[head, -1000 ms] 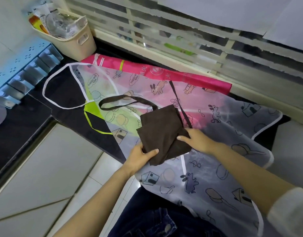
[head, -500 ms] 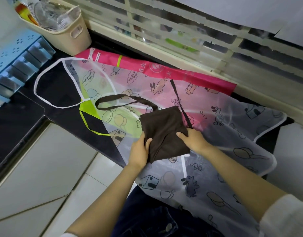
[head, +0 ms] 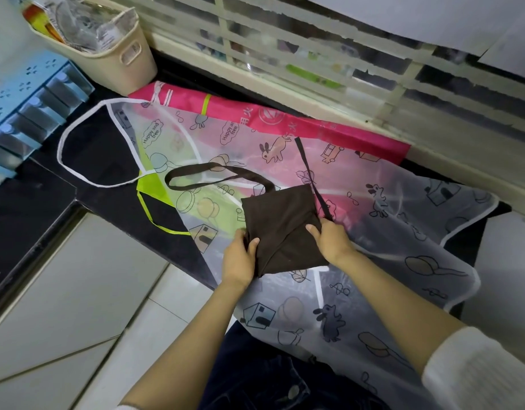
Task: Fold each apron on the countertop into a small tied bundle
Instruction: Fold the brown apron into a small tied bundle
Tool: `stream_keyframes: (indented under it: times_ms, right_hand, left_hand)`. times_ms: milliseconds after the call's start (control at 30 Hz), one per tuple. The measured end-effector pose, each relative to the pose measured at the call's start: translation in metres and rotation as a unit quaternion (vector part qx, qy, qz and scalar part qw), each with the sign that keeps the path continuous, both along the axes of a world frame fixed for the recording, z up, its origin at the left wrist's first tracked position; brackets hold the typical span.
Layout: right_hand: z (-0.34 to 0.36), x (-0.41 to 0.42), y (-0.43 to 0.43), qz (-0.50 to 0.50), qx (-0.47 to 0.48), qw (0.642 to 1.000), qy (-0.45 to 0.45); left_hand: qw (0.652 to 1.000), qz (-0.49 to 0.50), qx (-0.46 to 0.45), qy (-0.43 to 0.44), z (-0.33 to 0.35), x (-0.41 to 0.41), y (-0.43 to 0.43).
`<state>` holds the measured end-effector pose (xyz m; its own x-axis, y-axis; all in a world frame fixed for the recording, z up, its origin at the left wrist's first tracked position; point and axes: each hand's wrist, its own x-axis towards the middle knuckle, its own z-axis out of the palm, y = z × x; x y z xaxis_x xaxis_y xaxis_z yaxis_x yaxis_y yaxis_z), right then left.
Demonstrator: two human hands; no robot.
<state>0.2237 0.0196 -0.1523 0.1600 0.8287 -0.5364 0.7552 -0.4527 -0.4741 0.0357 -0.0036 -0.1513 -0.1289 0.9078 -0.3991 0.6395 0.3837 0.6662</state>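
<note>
A brown apron [head: 280,220] lies folded into a small packet on top of a translucent white cartoon-print apron [head: 373,232]. Its neck loop [head: 211,177] trails to the left and one strap [head: 310,173] runs up and back. My left hand [head: 240,258] grips the packet's left edge, thumb on top. My right hand [head: 332,238] pinches the packet's right edge where the strap comes out. Under the translucent apron lie a pink apron [head: 285,116] and a lime-green one [head: 154,193].
The aprons lie on a black countertop [head: 27,202] whose front edge drops to a tiled floor. A beige basket [head: 113,60] of packets stands at the back left, next to a blue rack [head: 27,108]. A slatted window frame [head: 314,54] runs along the back.
My left hand has turned and folded the packet's left side inward, making it narrower. My right hand has slid a little up to the strap's base. The view has shifted slightly.
</note>
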Motion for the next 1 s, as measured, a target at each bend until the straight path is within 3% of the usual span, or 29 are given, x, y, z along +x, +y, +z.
stream_keyframes:
  times_ms: [100,200,267,367,467,600,700,900,1000]
  right_hand:
    - [0.001,0.001,0.001,0.003,-0.019,1.000,-0.002]
    - [0.005,0.002,-0.002,-0.020,-0.035,0.999,0.012]
    - [0.010,-0.001,-0.007,-0.035,-0.013,0.999,0.012]
    - [0.016,-0.011,-0.018,0.056,0.166,0.981,-0.085]
    - [0.006,-0.026,-0.020,0.254,0.292,0.908,-0.162]
    - [-0.002,-0.025,-0.005,0.395,0.193,0.847,-0.298]
    - [-0.008,-0.004,0.005,0.406,0.078,0.867,-0.277]
    - [-0.001,-0.002,0.010,0.410,0.032,0.875,-0.255]
    - [0.011,-0.002,0.006,0.416,0.054,0.873,-0.249]
  left_hand:
    - [0.994,-0.007,0.071,0.085,0.010,0.004,-0.001]
    - [0.946,-0.169,0.204,0.185,0.003,0.012,0.003]
    - [0.906,-0.307,0.168,0.240,-0.003,0.018,0.004]
    - [0.866,-0.380,0.084,0.315,-0.017,0.018,0.006]
    - [0.850,-0.397,0.081,0.336,-0.024,0.017,0.007]
    - [0.851,-0.415,0.092,0.309,-0.024,0.008,0.018]
    - [0.863,-0.421,0.074,0.269,-0.023,-0.006,0.026]
    - [0.869,-0.428,0.035,0.244,-0.018,-0.008,0.034]
    - [0.876,-0.393,0.075,0.268,-0.008,-0.007,0.026]
